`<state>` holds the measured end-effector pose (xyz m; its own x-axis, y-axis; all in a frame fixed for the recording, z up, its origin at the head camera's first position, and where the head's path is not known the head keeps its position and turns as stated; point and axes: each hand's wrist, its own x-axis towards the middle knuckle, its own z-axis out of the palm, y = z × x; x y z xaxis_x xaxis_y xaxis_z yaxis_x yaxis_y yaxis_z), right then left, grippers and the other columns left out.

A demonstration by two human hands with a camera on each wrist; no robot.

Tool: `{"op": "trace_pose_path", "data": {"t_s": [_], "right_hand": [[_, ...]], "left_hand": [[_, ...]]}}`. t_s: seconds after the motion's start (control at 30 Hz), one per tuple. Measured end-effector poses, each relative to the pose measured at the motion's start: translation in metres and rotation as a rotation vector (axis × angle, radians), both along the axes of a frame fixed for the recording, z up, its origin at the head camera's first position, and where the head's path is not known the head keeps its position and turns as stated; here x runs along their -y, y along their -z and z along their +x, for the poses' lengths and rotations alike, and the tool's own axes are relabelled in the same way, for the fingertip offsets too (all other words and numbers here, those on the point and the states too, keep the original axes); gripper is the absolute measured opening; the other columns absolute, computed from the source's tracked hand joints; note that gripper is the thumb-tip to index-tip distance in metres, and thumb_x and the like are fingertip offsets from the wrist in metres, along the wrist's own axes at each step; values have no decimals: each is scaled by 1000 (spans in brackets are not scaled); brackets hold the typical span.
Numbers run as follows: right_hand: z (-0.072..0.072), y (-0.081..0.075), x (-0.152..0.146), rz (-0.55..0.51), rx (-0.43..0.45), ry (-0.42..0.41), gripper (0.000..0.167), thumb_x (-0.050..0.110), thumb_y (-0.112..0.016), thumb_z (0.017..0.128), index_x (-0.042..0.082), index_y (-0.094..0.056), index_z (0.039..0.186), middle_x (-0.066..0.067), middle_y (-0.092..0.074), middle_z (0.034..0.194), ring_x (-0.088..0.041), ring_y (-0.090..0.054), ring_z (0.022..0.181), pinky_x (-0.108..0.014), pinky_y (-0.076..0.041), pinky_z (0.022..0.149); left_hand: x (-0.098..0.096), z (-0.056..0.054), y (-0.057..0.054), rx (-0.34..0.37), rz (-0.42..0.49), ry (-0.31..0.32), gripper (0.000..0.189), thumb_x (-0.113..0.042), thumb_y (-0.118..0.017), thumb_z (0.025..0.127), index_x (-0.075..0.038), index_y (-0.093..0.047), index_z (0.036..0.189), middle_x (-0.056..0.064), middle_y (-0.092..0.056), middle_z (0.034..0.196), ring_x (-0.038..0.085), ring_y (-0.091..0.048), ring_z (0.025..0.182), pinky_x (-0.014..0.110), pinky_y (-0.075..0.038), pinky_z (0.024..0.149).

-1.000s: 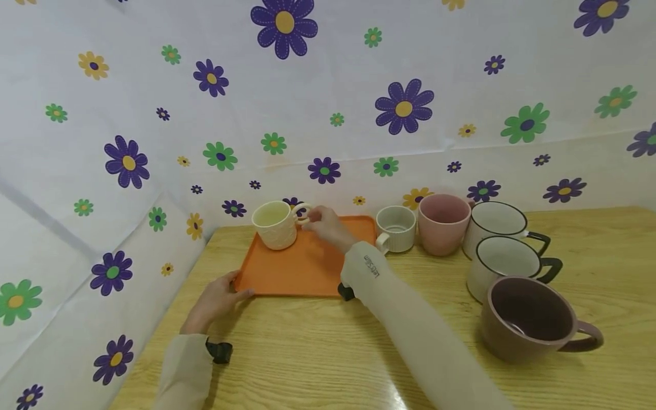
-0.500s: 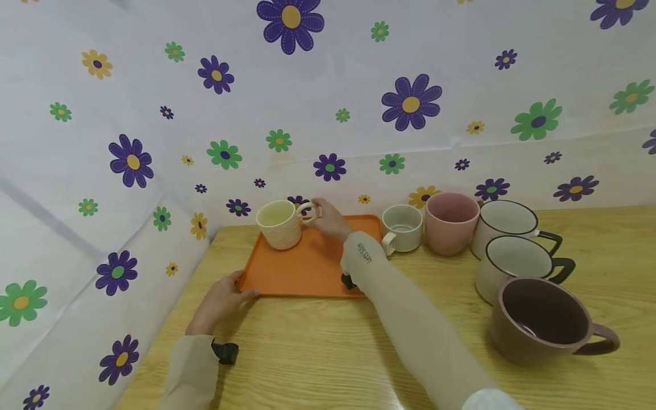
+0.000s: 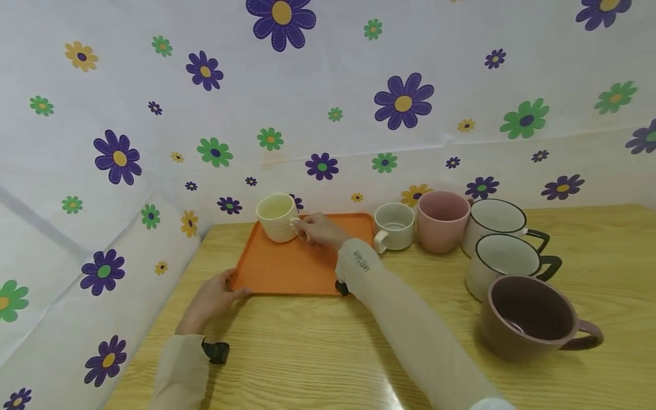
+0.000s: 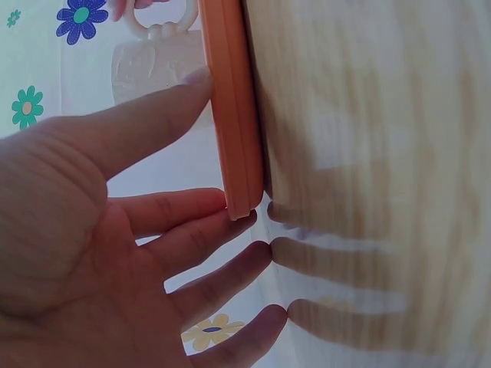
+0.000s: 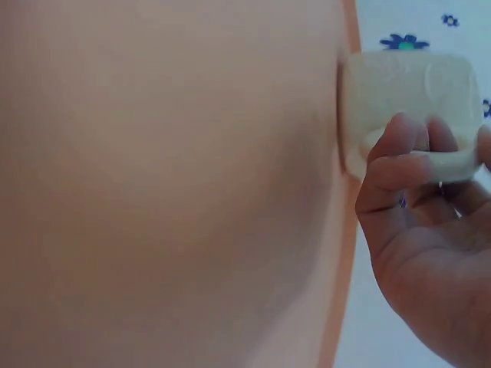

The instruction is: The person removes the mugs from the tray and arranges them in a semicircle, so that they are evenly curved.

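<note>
A cream mug (image 3: 278, 219) with a raised pattern stands upright at the back left of an orange tray (image 3: 287, 273). My right hand (image 3: 320, 229) grips its handle; in the right wrist view the curled fingers wrap the handle (image 5: 453, 165). At the tray's front left corner is my left hand (image 3: 212, 299), holding that corner between thumb and fingers. The left wrist view has the thumb against the tray's edge (image 4: 234, 115), while the lower fingertips touch the table. Part of the mug (image 4: 153, 65) shows behind the thumb there.
Right of the tray stand a small pale ribbed cup (image 3: 394, 228), a pink mug (image 3: 443, 225), two white mugs with black rims (image 3: 497, 219) and a large brown mug (image 3: 528, 324). A flowered cloth (image 3: 333, 74) hangs behind and to the left of the wooden table (image 3: 297, 353).
My right hand has shifted the cream mug slightly toward the back of the tray, and its handle has swung round toward the front. The left hand stays at the tray's corner.
</note>
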<state>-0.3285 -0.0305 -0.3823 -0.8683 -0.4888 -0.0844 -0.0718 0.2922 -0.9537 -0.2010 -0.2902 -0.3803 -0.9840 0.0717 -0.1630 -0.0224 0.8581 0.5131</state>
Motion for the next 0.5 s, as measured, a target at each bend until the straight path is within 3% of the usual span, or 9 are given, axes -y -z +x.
{"op": "trace_pose_path", "data": {"t_s": [0.23, 0.5], "right_hand": [[11, -12, 4, 9, -24, 72, 41, 25, -44, 111, -9, -57, 93, -10, -55, 77, -15, -53, 57, -25, -48, 56], [32, -35, -5, -64, -45, 44, 37, 24, -46, 111, -6, -56, 90, -14, -57, 83, -16, -57, 60, -31, -54, 62]], "left_hand": [[-4, 0, 0, 12, 10, 0, 72, -26, -68, 99, 17, -35, 147, 39, -40, 146, 55, -40, 134, 62, -36, 107], [-1, -1, 1, -10, -14, 18, 72, -27, -68, 99, 18, -37, 145, 40, -43, 143, 55, -43, 131, 62, -38, 105]]}}
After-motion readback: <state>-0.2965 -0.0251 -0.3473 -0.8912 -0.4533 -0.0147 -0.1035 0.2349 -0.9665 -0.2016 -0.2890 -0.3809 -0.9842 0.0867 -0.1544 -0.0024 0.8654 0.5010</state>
